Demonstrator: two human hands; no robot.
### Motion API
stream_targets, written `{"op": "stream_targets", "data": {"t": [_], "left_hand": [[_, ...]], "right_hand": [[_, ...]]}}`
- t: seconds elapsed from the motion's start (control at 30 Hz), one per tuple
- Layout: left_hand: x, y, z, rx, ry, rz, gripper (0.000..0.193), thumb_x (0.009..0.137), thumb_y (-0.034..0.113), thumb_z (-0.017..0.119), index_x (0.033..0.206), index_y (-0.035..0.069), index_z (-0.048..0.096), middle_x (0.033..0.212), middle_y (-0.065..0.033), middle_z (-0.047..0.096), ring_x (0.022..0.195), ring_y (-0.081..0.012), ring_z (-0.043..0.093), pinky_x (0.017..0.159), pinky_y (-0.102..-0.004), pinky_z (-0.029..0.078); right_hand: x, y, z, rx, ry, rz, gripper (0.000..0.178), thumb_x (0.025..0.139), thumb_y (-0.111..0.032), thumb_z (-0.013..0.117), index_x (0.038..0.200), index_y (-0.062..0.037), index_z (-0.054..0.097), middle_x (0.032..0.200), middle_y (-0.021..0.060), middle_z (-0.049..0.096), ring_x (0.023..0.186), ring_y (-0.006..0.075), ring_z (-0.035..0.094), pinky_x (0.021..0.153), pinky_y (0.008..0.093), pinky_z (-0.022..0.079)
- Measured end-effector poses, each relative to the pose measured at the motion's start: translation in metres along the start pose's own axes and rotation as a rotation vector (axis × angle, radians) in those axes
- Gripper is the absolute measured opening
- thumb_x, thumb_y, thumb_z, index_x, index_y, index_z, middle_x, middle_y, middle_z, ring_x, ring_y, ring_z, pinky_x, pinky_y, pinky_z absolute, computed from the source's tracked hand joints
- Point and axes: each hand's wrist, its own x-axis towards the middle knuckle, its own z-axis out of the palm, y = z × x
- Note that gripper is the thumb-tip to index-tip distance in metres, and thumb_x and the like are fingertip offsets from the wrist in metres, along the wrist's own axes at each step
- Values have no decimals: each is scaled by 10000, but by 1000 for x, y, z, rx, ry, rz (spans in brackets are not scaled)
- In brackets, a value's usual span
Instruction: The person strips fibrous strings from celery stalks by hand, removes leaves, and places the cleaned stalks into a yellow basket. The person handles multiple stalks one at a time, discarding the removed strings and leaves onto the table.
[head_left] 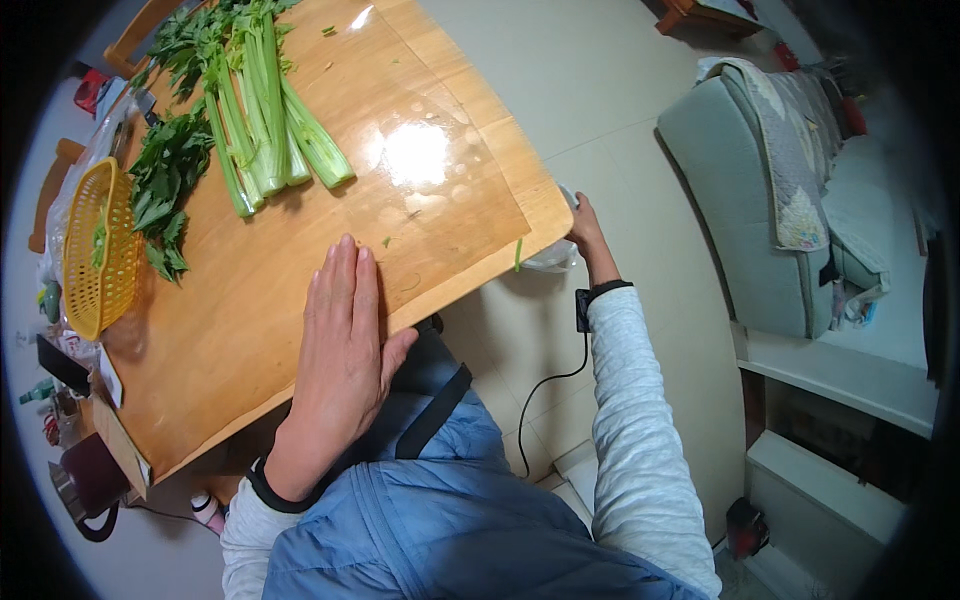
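Observation:
My left hand (342,340) is stretched out over the near edge of the wooden table (240,340), fingers straight and close together, with nothing in it. Small green scraps (387,242) lie just beyond its fingertips. At the table's right corner, my right hand (590,235) grips a clear plastic bag (553,258) that hangs below the edge; the corner hides part of the fingers. A short green piece of stalk (518,254) sits on the edge beside the bag. Farther back lie trimmed celery stalks (262,130), with a heap of celery leaves (170,180) to their left.
A yellow plastic basket (112,265) stands tilted at the table's left side. Near the left corner are a dark phone-like slab (63,365) and a dark red kettle-like vessel (95,475). A black cable (545,380) hangs by my right wrist. A grey-green sofa (745,200) stands to the right.

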Motion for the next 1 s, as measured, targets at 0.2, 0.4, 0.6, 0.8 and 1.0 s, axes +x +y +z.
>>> {"op": "stream_targets", "data": {"t": [0.2,0.4,0.6,0.8,1.0], "left_hand": [[2,11,11,197,-22,-23,973,802,445,669,1425,-126,189,1496,-301,200,1412,-423,180,1151,-505,150],[40,33,34,155,84,87,978,810,468,652,1426,-128,183,1480,-311,222,1400,-435,206,1149,-506,159],[73,59,55,200,157,182,935,841,562,557,1390,-144,284,1473,-298,268,1413,-391,209,1165,-472,135],[89,91,77,66,200,361,846,859,478,572,1395,-116,296,1469,-274,295,1406,-388,232,1161,-475,156],[67,110,96,-71,59,485,748,887,420,559,1367,-115,354,1453,-272,327,1391,-376,276,1159,-476,169]], "right_hand": [[-15,-36,-53,792,-256,364,246,999,-209,480,1045,-5,610,791,55,629,622,83,590,559,202,509],[-107,-150,-106,1100,-402,416,276,1003,-275,489,1086,-21,556,739,36,612,578,67,580,507,168,484],[-147,-207,-113,1426,-613,503,565,999,-480,380,1298,-3,428,1080,140,616,876,157,652,641,205,542],[-128,-207,-130,1454,-738,471,692,977,-560,343,1402,-14,330,1291,165,532,1145,236,573,934,350,512],[-122,-182,-141,1433,-839,743,694,986,-567,286,1304,24,466,1242,209,564,1146,298,572,962,416,500]]}}
